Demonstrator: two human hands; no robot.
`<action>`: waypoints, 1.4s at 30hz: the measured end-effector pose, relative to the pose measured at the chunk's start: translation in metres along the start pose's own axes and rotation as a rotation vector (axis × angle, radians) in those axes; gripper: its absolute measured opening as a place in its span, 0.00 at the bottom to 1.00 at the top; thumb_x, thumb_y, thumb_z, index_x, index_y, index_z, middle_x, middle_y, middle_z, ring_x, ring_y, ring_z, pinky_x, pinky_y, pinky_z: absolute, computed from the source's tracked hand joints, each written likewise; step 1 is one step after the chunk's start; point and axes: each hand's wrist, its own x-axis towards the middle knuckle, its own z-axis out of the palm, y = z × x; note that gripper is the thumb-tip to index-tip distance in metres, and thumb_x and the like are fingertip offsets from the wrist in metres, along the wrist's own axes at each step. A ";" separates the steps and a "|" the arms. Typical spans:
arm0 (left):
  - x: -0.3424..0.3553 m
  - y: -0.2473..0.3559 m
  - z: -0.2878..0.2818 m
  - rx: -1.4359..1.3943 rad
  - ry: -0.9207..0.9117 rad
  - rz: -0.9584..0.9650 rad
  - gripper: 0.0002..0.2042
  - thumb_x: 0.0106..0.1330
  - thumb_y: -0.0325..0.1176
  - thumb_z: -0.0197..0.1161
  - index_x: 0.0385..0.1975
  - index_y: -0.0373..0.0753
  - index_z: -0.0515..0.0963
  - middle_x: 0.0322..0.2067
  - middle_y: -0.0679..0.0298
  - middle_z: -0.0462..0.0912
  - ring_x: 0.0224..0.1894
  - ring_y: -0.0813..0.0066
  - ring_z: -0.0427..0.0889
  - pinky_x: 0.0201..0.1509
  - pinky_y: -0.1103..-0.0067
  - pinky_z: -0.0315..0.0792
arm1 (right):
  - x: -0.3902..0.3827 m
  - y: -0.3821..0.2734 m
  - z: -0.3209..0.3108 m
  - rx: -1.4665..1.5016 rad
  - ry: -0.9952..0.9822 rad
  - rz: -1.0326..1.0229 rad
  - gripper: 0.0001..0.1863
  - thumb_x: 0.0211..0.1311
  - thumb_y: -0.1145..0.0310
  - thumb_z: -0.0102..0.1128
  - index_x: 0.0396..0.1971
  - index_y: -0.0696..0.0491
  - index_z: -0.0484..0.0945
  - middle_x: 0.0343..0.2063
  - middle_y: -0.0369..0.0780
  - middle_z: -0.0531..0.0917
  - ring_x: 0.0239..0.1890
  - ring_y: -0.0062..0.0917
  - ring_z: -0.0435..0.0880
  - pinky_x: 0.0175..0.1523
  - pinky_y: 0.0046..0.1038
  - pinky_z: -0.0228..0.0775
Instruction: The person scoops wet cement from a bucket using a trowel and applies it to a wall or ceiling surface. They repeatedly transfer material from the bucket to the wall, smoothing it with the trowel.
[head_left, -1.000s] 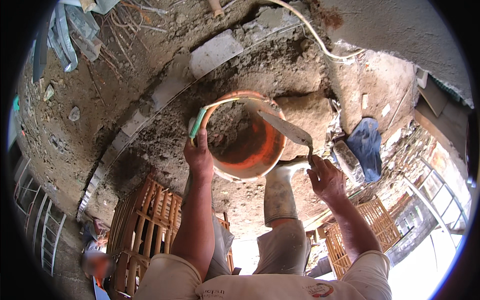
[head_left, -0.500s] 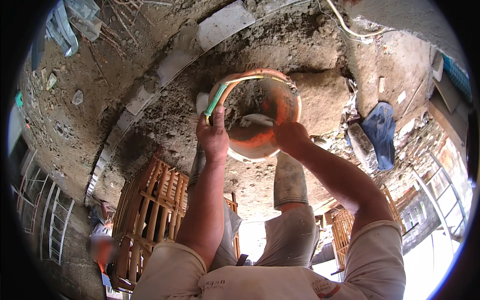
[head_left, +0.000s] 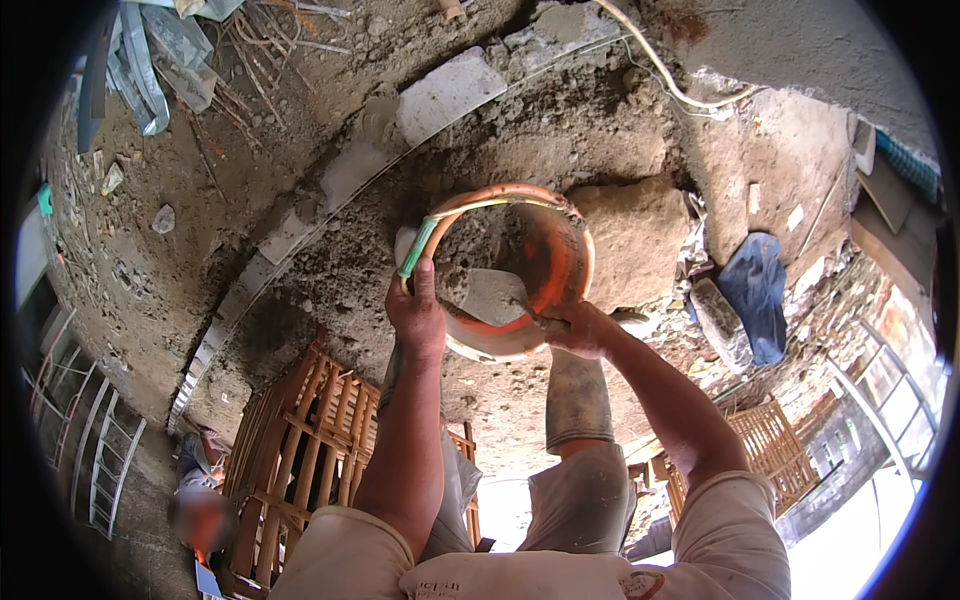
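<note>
An orange bucket [head_left: 588, 250], its inside smeared with grey mortar, is tilted in front of my knees. Its handle lies along the far rim and has a green grip [head_left: 416, 246]. My left hand [head_left: 418, 318] is closed on the bucket's left rim, just below that grip, thumb up. My right hand [head_left: 582, 330] is closed round the handle of a trowel [head_left: 497, 296] at the near right rim. The trowel's flat grey blade shows inside the bucket opening; most of its handle is hidden by my fingers.
A curved row of pale blocks [head_left: 452, 95] with a string along it runs across the soil. Wooden slatted crates [head_left: 320, 410] stand beside my legs. A dark blue cloth [head_left: 755, 295] lies at the right near a stone. Another person [head_left: 200, 500] is at the lower left.
The bucket has come nearer to me, with both hands on the move alongside it. More of the trowel blade shows inside, and my right hand has shifted lower.
</note>
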 end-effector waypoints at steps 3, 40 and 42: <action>0.002 0.001 -0.001 -0.036 0.039 0.011 0.20 0.70 0.46 0.62 0.44 0.31 0.79 0.32 0.66 0.79 0.34 0.80 0.74 0.41 0.79 0.70 | -0.025 0.001 -0.021 0.036 0.104 -0.088 0.27 0.53 0.64 0.65 0.55 0.52 0.76 0.41 0.48 0.85 0.44 0.37 0.85 0.52 0.33 0.75; 0.005 0.013 -0.009 0.015 -0.016 -0.092 0.25 0.69 0.49 0.61 0.49 0.29 0.76 0.40 0.61 0.80 0.43 0.74 0.75 0.51 0.74 0.68 | 0.142 0.009 -0.222 -0.268 0.958 0.236 0.28 0.69 0.46 0.42 0.60 0.48 0.71 0.50 0.54 0.80 0.53 0.52 0.77 0.60 0.44 0.67; 0.006 0.013 -0.003 -0.019 -0.040 -0.088 0.24 0.69 0.49 0.61 0.49 0.29 0.76 0.40 0.62 0.80 0.43 0.74 0.75 0.52 0.74 0.68 | 0.147 0.036 -0.237 -0.138 1.041 0.157 0.29 0.68 0.47 0.43 0.59 0.51 0.72 0.49 0.56 0.79 0.53 0.53 0.77 0.59 0.45 0.67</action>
